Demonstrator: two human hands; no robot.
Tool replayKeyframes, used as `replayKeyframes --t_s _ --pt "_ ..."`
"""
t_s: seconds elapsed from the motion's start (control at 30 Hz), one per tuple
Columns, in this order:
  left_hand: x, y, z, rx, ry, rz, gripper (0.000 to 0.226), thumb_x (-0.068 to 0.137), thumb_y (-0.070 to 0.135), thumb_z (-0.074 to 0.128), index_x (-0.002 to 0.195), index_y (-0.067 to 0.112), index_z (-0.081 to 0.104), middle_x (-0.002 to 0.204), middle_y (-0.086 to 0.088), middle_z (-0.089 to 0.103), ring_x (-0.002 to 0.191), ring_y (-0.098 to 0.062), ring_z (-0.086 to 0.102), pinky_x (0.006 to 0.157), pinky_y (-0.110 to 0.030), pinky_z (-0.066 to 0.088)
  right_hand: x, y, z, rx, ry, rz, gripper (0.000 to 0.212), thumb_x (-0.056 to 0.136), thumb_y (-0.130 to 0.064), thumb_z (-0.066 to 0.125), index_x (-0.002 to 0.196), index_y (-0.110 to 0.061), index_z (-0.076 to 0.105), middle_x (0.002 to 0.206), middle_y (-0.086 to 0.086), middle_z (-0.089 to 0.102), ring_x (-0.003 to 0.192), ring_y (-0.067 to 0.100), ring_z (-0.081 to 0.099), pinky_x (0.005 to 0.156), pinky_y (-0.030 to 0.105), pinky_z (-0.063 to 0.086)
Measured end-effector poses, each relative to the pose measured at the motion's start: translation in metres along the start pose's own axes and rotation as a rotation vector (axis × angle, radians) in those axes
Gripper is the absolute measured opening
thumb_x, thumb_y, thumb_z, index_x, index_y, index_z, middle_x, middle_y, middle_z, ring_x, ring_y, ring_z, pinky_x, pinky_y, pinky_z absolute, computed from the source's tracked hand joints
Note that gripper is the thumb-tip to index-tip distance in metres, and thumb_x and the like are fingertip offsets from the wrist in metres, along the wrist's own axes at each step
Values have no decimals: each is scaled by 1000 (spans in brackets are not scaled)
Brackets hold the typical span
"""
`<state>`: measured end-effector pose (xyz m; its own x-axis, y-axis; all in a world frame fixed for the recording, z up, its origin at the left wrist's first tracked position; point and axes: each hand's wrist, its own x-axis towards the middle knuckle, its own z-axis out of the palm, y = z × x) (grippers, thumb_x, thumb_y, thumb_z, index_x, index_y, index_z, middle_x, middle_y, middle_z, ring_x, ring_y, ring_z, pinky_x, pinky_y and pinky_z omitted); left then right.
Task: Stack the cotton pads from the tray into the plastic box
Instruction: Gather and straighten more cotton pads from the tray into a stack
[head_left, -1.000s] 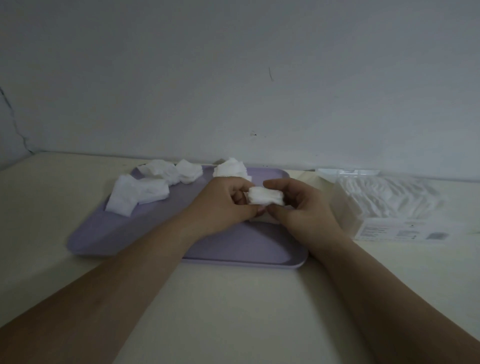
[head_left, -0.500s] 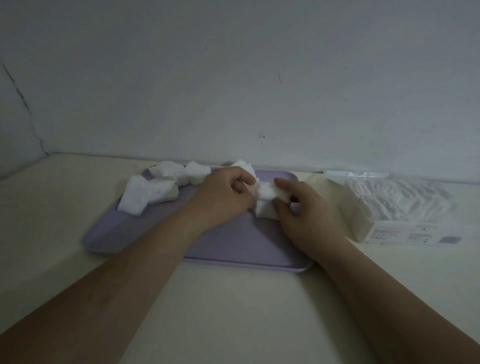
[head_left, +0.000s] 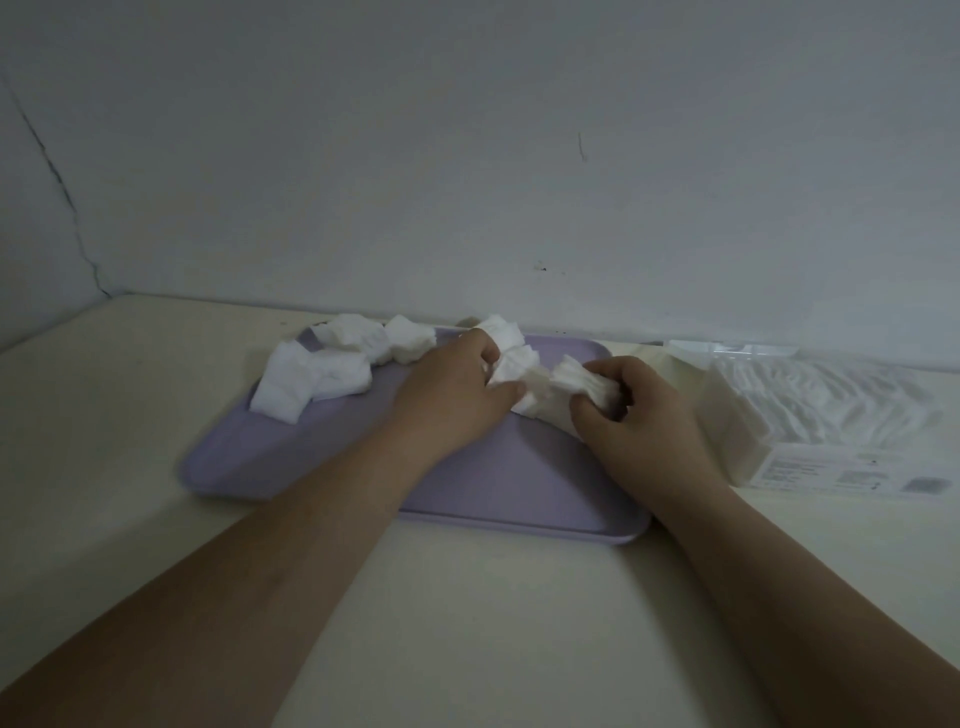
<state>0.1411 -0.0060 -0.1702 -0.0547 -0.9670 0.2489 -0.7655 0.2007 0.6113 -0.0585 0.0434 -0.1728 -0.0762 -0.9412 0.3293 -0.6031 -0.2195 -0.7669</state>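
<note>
My left hand and right hand each grip white square cotton pads. Right of my fingers, the clear plastic box looks well filled; loose heaps wait leftward.

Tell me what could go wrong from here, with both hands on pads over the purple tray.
1. The right hand pinches a fanned stack of white square cotton pads; its edges look uneven, so pads may slip out on the way to the clear plastic box.
2. The left hand grips a loose clump of pads right beside that stack; pulling apart could drag extras off the flat lilac plastic tray.
</note>
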Motion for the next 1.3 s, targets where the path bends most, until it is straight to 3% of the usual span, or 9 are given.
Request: replayKeyframes --t_s 0.17,0.3,0.47,0.57,0.7,0.83,1.1,1.23,1.3 --pt "4 -3 -7 -142 9 -11 43 82 30 82 118 26 60 79 13 57 80 -18 59 74 -30 47 2 3 2 55 55 24 30 90 -20 67 119 -23 62 92 -18 64 81 -3 59 68 10 40" --pt "3 3 -28 -473 51 -15 43 90 19 78 130 16 63 90 2 73 74 -8 67 69 -24 50 5 7 3 71 101 14 31 90 -22 68 120 -23 64 97 -14 68 84 2 62 74 14 45" --pt "-9 13 -26 -870 -301 -31 13 99 11 67 108 2 66 71 -5 55 54 -8 46 44 -20 33 8 9 1 155 99 18 33 89 -20 73 121 -19 67 103 -9 73 92 6 68 83 23 52" --pt "-17 14 -13 -792 -448 4 6 96 11 70 99 7 66 69 -2 57 53 -6 49 44 -19 33 7 12 1 291 33 22 33 84 -12 77 116 -20 71 97 -9 78 91 5 73 82 27 56" --pt "-19 13 -3 -645 -316 30 10 91 21 78 94 14 72 69 -1 62 55 -7 49 49 -21 35 7 11 3 329 -40 -2 31 82 -7 77 101 -32 76 96 -12 79 95 11 74 87 35 59" --pt "-18 12 1 -644 -249 23 5 91 20 78 89 21 73 67 4 65 55 -4 51 47 -15 36 8 11 4 395 -34 34 32 78 -20 76 110 -23 76 97 -7 80 95 16 75 91 47 60" --pt "-17 13 11 -548 -117 14 35 83 29 82 82 4 58 66 1 53 63 -13 43 63 -29 38 8 13 2 518 -123 56 21 93 -17 70 113 -19 76 99 -1 80 95 14 74 91 39 56" --pt "-15 16 12 -400 -49 83 24 82 18 81 75 12 59 65 7 50 57 -6 39 58 -19 37 6 9 3 373 -113 52 64 69 -54 86 123 -24 70 105 -7 78 100 10 73 94 40 58" --pt "-15 19 7 -366 -27 129 12 81 13 78 80 15 66 65 10 56 53 -1 44 57 -14 39 5 9 5 297 -45 23 56 75 -44 86 125 -25 69 104 -10 77 97 7 72 91 39 59"
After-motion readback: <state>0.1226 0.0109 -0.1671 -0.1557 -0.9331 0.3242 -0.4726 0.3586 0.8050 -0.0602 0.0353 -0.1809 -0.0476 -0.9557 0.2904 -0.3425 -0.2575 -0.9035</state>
